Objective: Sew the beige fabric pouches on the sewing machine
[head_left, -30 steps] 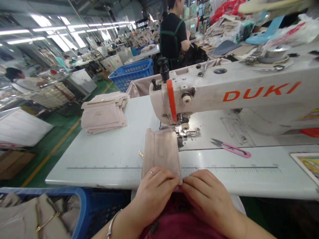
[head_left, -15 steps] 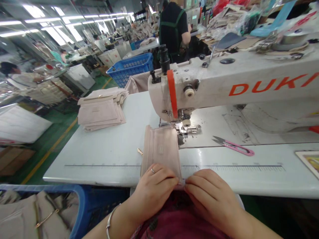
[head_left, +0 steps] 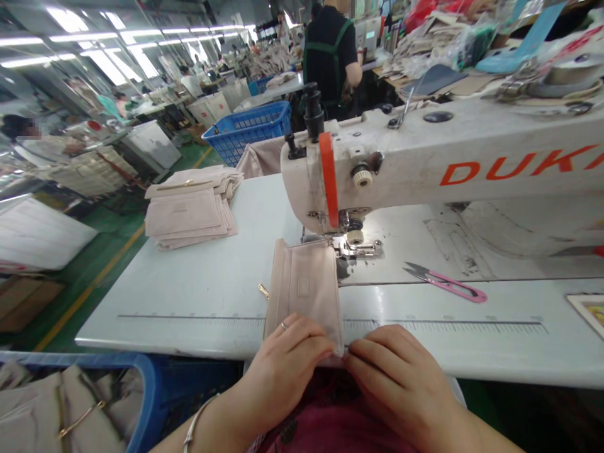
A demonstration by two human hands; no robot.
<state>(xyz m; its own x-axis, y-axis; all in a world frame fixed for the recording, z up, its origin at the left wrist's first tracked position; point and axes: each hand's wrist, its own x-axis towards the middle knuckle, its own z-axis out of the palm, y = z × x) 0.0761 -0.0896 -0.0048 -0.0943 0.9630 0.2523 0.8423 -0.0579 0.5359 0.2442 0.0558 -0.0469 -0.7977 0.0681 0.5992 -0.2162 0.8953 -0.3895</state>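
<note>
A beige fabric pouch piece [head_left: 306, 286] lies flat on the white sewing table [head_left: 198, 283], its far end by the presser foot [head_left: 356, 246] of the white sewing machine [head_left: 448, 170]. My left hand [head_left: 287, 365], with a ring, is closed on the near edge of the piece at the table's front edge. My right hand [head_left: 391, 371] pinches the same near corner, fingertips touching those of the left. A small gold zipper pull [head_left: 263, 290] sticks out at the piece's left side.
Pink thread snips [head_left: 446, 283] lie to the right of the needle. A stack of beige pieces [head_left: 189, 211] sits at the table's far left. A blue crate [head_left: 141, 390] with more pieces stands at my lower left. A person in black stands behind a blue basket [head_left: 250, 129].
Both hands stay pinched on the near edge of the piece; the view has shifted slightly. The piece has not visibly moved.
</note>
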